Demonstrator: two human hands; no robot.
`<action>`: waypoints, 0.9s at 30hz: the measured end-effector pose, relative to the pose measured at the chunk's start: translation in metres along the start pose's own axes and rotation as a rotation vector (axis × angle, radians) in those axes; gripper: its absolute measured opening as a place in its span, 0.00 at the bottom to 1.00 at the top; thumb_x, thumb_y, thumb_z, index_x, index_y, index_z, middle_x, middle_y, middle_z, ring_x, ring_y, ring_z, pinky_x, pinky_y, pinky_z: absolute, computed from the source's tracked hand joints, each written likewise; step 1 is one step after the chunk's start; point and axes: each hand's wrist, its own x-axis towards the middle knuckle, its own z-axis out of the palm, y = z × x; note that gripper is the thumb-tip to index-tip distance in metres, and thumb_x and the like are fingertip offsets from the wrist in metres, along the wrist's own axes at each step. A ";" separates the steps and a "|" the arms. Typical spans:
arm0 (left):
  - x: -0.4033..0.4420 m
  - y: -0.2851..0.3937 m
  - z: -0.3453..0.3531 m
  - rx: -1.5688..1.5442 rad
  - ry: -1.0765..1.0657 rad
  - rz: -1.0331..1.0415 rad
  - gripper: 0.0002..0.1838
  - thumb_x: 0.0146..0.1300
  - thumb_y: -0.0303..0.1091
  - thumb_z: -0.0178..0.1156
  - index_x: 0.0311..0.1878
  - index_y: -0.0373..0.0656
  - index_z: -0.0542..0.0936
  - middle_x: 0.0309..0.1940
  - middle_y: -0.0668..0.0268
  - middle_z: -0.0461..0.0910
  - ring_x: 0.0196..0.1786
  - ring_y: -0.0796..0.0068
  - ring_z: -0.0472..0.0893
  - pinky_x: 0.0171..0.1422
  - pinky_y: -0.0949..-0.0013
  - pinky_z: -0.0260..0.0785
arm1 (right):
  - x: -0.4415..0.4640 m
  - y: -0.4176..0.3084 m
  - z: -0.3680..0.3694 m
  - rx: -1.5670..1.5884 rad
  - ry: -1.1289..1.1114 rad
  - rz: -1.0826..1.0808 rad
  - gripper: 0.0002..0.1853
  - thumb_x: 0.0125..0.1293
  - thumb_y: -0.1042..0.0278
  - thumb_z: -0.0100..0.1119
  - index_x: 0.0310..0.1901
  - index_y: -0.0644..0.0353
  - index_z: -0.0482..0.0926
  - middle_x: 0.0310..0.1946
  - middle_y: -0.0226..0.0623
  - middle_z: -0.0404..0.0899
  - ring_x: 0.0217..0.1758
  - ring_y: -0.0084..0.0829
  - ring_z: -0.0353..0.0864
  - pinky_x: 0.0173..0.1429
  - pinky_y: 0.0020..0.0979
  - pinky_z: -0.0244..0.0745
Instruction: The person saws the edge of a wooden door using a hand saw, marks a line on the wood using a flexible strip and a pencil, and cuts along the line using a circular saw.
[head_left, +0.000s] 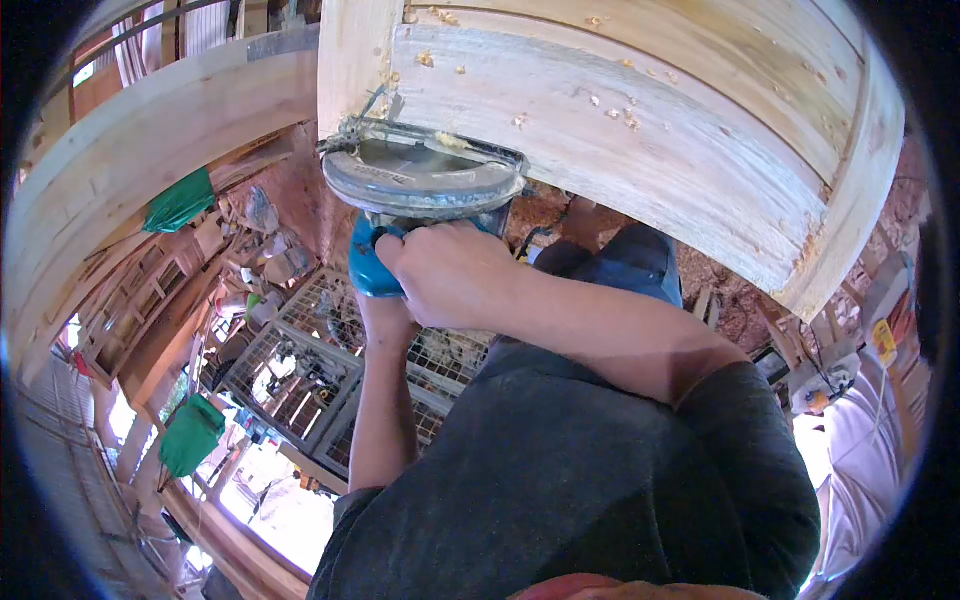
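Observation:
A teal power saw [370, 262] with a rounded, dusty metal guard [425, 188] is at the left end of a pale wooden panel [620, 140], against its near edge. My right hand [455, 270] is closed around the top of the saw's teal body, its thumb at the left side. Beneath it, my left hand [388, 318] reaches up to the same body from below; its fingers are hidden behind the right hand and the tool. The blade cannot be made out. Wood shavings [628, 120] lie scattered over the panel.
Metal wire racks [300, 365] holding small items stand low on the left. Green bags [192, 436] hang farther left, near a long curved-looking plank [150, 130]. Cables and a tool [822, 385] are at the right, beside pale cloth [865, 470].

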 end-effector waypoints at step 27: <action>0.024 -0.002 -0.017 -0.033 0.079 -0.019 0.20 0.58 0.38 0.71 0.51 0.43 0.78 0.45 0.61 0.82 0.50 0.60 0.82 0.55 0.56 0.73 | 0.038 -0.006 0.006 0.009 -0.024 -0.015 0.15 0.57 0.70 0.64 0.44 0.67 0.77 0.32 0.58 0.85 0.38 0.61 0.88 0.43 0.57 0.84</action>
